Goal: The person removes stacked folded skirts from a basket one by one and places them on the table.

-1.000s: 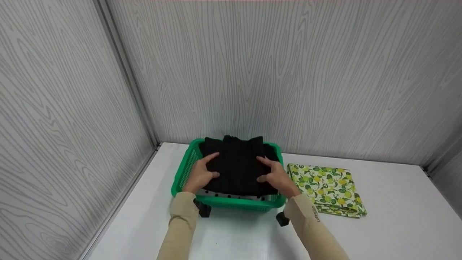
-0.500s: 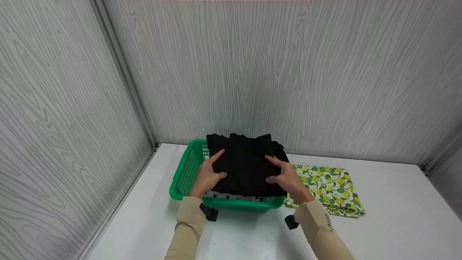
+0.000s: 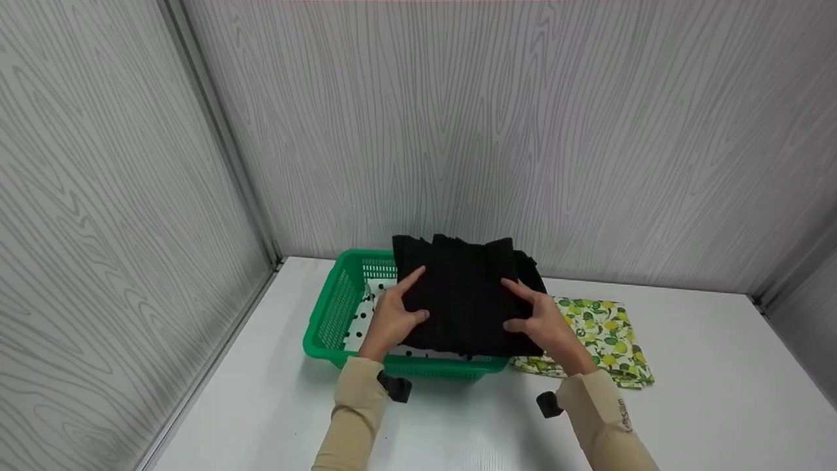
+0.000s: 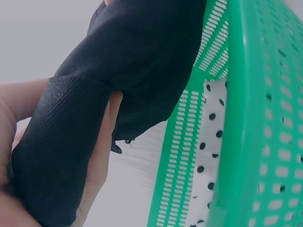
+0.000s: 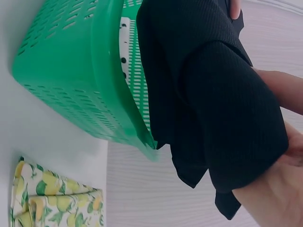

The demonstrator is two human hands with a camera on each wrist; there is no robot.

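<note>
A folded black cloth [image 3: 461,297] is held up over the right part of the green plastic basket [image 3: 320,320]. My left hand [image 3: 394,318] grips its left side, thumb on the near face and fingers reaching behind, as the left wrist view shows. On the opposite side my right hand [image 3: 544,322] grips the cloth the same way. Loose black folds hang below the right hand's grip in the right wrist view. Inside the basket lies a white cloth with black dots [image 4: 203,156], partly hidden behind the black cloth.
A folded lemon-print cloth [image 3: 605,333] lies on the white table [image 3: 700,366] to the right of the basket, partly covered by the right hand in the head view. Grey wood-grain panels [image 3: 497,131] stand behind and to the left of the basket.
Both hands have moved right with the black cloth, which has risen slightly. More of the basket's left side and the dotted cloth inside now shows.
</note>
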